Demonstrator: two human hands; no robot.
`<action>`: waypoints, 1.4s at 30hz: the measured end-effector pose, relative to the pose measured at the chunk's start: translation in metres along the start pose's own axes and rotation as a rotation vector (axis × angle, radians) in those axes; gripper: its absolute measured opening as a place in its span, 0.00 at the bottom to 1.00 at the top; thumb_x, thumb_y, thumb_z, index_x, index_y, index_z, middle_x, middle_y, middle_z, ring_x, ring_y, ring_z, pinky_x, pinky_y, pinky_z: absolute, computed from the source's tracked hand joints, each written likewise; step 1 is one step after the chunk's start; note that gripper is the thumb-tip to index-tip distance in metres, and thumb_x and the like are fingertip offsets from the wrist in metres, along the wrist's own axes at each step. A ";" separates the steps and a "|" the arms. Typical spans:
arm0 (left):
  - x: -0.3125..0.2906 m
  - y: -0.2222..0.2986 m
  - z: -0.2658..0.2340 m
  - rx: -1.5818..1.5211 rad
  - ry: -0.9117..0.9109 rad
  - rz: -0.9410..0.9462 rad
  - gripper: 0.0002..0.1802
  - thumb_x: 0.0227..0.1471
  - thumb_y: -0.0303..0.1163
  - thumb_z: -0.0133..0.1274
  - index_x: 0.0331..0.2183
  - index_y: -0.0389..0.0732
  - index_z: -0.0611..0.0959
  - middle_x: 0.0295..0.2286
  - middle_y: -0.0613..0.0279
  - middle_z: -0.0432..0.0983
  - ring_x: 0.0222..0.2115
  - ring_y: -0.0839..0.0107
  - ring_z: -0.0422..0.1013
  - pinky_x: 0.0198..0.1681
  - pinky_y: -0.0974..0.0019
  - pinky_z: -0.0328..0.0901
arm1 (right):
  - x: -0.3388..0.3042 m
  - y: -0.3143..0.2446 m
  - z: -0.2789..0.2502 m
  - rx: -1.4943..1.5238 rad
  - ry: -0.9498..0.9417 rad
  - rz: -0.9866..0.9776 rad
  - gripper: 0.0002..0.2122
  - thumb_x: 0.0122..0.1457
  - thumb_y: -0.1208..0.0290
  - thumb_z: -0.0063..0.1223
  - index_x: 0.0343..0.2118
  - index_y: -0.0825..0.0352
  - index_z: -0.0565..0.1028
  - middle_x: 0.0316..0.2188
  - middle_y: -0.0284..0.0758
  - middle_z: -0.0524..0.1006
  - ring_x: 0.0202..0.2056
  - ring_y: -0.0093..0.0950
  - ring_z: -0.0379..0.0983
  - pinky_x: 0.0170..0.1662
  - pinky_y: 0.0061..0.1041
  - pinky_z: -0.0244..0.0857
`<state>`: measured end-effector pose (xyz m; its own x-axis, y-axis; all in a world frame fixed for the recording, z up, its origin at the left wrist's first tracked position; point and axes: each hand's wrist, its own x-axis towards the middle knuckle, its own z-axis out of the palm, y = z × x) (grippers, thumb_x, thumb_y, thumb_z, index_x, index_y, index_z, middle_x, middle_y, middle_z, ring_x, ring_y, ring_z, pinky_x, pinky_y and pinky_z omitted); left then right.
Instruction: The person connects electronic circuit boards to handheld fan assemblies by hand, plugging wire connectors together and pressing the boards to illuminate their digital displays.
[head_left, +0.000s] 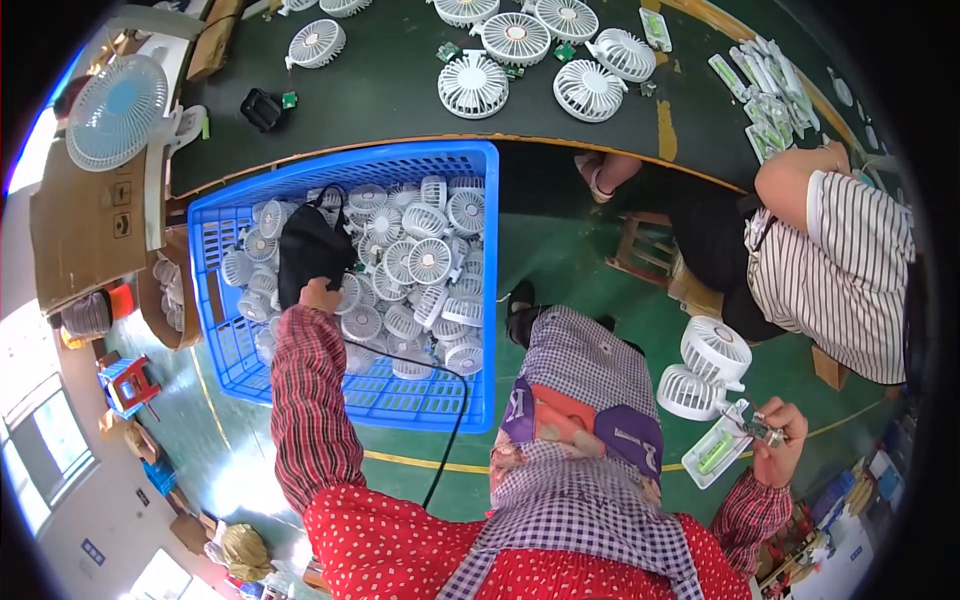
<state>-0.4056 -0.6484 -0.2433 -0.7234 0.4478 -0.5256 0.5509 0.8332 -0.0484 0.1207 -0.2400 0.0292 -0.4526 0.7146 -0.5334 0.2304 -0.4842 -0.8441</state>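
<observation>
A green-floored workshop is shown, with a dark counter point(360, 100) run across the far side and a co-worker in striped clothing point(840, 260) placed at the right.

OK, so risks, left to right. The white fans point(430, 260) are heaped loosely in the blue crate point(491, 300), and what looks like a black pouch point(308, 245) is rested on top. If it's yanked, a strap could probably get hooked on a fan and the pile dragged about. The black cord point(455, 430) is draped over the crate's near edge, so it could be snagged too; where it ends can't be made out. Over on the right, a half-open handle shell point(715, 455) with a green battery is left exposed next to two fan heads point(708, 368), so if they're allowed to swing, thin leads could be torn, I'd guess.

Now the pose. The left hand point(320, 294) is reached forward into the crate, forearm nearly straight, fingers curled onto the pouch's lower edge. The right hand point(780, 440) is raised out to the side, elbow bent, with small circuit parts point(758, 430) pinched in the fingers. How the fan heads are supported can't be told.
</observation>
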 end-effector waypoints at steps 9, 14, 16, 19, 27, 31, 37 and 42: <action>-0.006 -0.001 -0.138 -2.262 -0.236 0.244 0.37 0.54 0.55 0.45 0.48 0.27 0.67 0.39 0.51 0.75 0.46 0.59 0.67 0.51 0.59 0.62 | 0.011 -0.004 0.008 -0.067 -0.081 -0.097 0.07 0.45 0.83 0.56 0.27 0.69 0.70 0.26 0.35 0.68 0.24 0.17 0.61 0.22 0.11 0.52; -0.020 -0.012 -0.116 -2.699 -0.237 0.620 0.42 0.55 0.50 0.47 0.58 0.28 0.54 0.52 0.46 0.64 0.54 0.60 0.61 0.56 0.56 0.57 | 0.001 -0.001 0.012 -0.051 -0.006 -0.132 0.07 0.45 0.83 0.56 0.28 0.70 0.70 0.27 0.36 0.69 0.22 0.17 0.60 0.19 0.10 0.52; -0.036 -0.004 -0.131 -2.586 0.309 0.383 0.38 0.55 0.40 0.49 0.58 0.31 0.54 0.57 0.49 0.57 0.57 0.61 0.57 0.59 0.51 0.50 | 0.010 0.006 0.021 -0.079 -0.035 -0.206 0.07 0.45 0.82 0.56 0.28 0.71 0.71 0.27 0.37 0.69 0.21 0.16 0.60 0.18 0.10 0.51; -0.049 0.020 -0.148 -2.540 0.355 0.657 0.35 0.54 0.36 0.51 0.58 0.36 0.58 0.55 0.54 0.62 0.54 0.62 0.60 0.57 0.50 0.51 | 0.013 -0.006 0.040 -0.068 0.010 -0.156 0.08 0.44 0.76 0.59 0.26 0.72 0.72 0.24 0.38 0.72 0.18 0.17 0.61 0.18 0.14 0.52; -0.063 0.134 -0.289 -1.922 -0.057 2.787 0.14 0.50 0.26 0.49 0.41 0.34 0.78 0.34 0.55 0.77 0.30 0.63 0.76 0.34 0.57 0.73 | 0.016 0.008 0.073 0.121 0.061 -0.237 0.08 0.43 0.84 0.53 0.29 0.73 0.75 0.27 0.41 0.73 0.16 0.17 0.60 0.18 0.15 0.53; -0.086 0.251 -0.321 -1.628 -0.043 2.670 0.09 0.54 0.28 0.46 0.28 0.34 0.78 0.24 0.62 0.76 0.25 0.72 0.72 0.30 0.71 0.67 | 0.007 0.033 0.073 0.234 0.134 -0.339 0.15 0.38 0.90 0.43 0.32 0.74 0.75 0.30 0.41 0.74 0.18 0.20 0.62 0.21 0.17 0.56; -0.118 0.374 -0.305 -1.802 -1.048 2.346 0.07 0.54 0.27 0.47 0.28 0.36 0.77 0.25 0.63 0.74 0.26 0.73 0.71 0.29 0.72 0.66 | -0.016 0.057 0.068 0.309 0.283 -0.377 0.13 0.44 0.88 0.45 0.33 0.74 0.76 0.28 0.35 0.74 0.19 0.16 0.62 0.23 0.15 0.56; -0.091 0.424 -0.323 -1.725 -1.627 1.843 0.05 0.54 0.27 0.47 0.28 0.37 0.76 0.25 0.63 0.74 0.26 0.74 0.70 0.27 0.72 0.65 | -0.044 0.069 0.048 0.284 0.367 -0.263 0.12 0.44 0.85 0.49 0.34 0.72 0.78 0.22 0.30 0.75 0.21 0.14 0.65 0.25 0.14 0.57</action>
<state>-0.2408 -0.2313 0.0581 0.3680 0.6407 0.6738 -0.9191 0.1413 0.3677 0.1155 -0.3290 -0.0035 -0.1206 0.9354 -0.3325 -0.1161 -0.3460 -0.9310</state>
